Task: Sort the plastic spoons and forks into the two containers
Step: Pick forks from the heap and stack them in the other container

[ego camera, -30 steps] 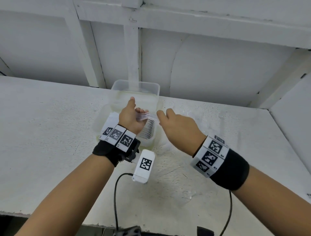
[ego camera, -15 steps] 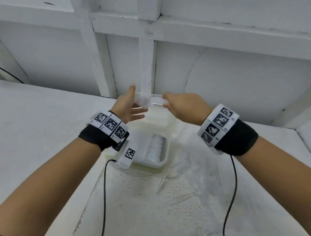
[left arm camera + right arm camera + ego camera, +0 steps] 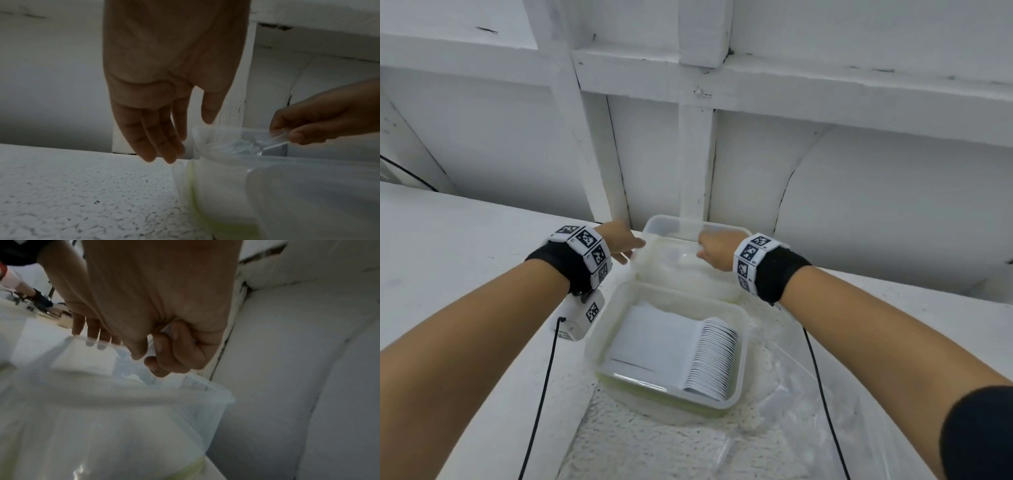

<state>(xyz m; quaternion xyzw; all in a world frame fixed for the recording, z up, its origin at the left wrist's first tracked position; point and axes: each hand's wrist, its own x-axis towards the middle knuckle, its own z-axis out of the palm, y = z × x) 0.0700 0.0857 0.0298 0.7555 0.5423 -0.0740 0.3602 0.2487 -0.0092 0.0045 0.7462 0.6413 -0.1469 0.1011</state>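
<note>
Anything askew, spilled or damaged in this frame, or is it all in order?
Nothing stands out. The near container holds a neat nested row of spoons, the far container sits upright behind it, and the right hand holds clear cutlery over it. The left hand is empty.

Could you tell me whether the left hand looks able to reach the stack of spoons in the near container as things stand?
Probably yes: the left hand is open and holds nothing, the near container has no lid, and nothing covers the stack of spoons.

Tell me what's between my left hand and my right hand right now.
In the left wrist view, the near corner and rim of the far container lies between the open left hand and the right hand, which pinches clear cutlery over it.
</note>
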